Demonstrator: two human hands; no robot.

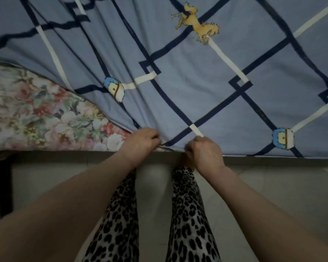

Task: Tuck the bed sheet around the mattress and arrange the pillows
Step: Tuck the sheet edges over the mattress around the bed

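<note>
A floral mattress (36, 110) carries a blue bed sheet (197, 82), which leaves its near left corner bare.

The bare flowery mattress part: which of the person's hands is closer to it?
Left. The left hand grips the blue sheet edge right beside the exposed floral mattress. The right hand holds the same edge farther along, over covered mattress.
</note>
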